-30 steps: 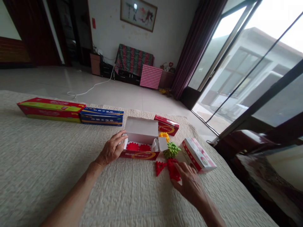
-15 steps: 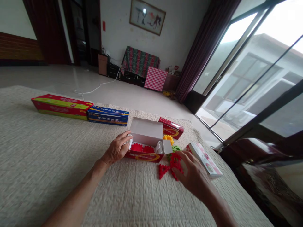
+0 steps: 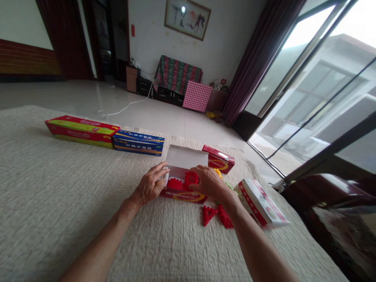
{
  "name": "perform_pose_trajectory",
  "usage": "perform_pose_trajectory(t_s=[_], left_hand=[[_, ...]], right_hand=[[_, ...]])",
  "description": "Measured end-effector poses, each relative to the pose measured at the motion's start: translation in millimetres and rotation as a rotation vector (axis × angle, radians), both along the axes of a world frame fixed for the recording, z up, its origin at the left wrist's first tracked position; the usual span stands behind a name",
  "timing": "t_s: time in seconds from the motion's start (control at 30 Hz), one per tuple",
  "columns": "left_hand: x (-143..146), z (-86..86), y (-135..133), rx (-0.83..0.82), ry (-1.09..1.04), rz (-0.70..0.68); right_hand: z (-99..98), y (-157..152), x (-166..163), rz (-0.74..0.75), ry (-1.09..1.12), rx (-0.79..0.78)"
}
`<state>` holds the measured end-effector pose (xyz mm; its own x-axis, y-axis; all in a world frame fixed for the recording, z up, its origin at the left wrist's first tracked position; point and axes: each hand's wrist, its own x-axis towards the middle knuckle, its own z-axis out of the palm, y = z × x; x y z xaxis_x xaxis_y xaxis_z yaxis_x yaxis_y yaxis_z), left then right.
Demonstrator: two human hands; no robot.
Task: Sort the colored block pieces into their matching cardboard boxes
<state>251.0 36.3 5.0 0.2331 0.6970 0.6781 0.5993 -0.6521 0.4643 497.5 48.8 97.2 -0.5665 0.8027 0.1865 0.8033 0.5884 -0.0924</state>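
Note:
An open red cardboard box lies on the quilted cover, its white lid tilted up at the back. My left hand grips the left end of the box, fingers over the side flap. Inside the box, my right hand pinches a red plastic building block with toothed edges. Another red block rests in the box to its left. Below my right wrist lie a triangular red block and a further red piece. A yellow block and a green block are partly hidden behind that hand.
A closed red box stands behind the open one. A white and red box lies to the right. At the back left, a blue box adjoins a long red and green box. All sit on the beige quilted cover.
My right hand has moved left and up from the loose pile into the open box, carrying a red block. My left hand stays at the box's left end. The view has shifted slightly.

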Motion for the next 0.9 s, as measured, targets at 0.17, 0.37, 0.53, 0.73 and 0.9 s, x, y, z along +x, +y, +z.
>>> perform_pose_trajectory(t_s=[0.17,0.37,0.53,0.73,0.9], left_hand=[[0.3,1.1,-0.9,-0.001,0.005,-0.006],[-0.1,0.3,-0.5,-0.006,0.004,-0.005],[0.1,-0.1,0.2,-0.003,0.008,0.005],[-0.5,-0.7,1.6,0.010,0.007,-0.006],[-1.7,-2.8,4.4,0.019,0.003,-0.009]], right_hand=[[1.0,-4.8,0.3,-0.057,-0.062,-0.060],[-1.0,-7.8,2.9,-0.084,-0.014,-0.041],[5.3,-25.4,13.6,-0.091,0.132,0.009],[10.0,-78.5,56.0,-0.209,0.269,0.034],[-19.4,-112.8,107.0,-0.370,0.223,-0.098]])
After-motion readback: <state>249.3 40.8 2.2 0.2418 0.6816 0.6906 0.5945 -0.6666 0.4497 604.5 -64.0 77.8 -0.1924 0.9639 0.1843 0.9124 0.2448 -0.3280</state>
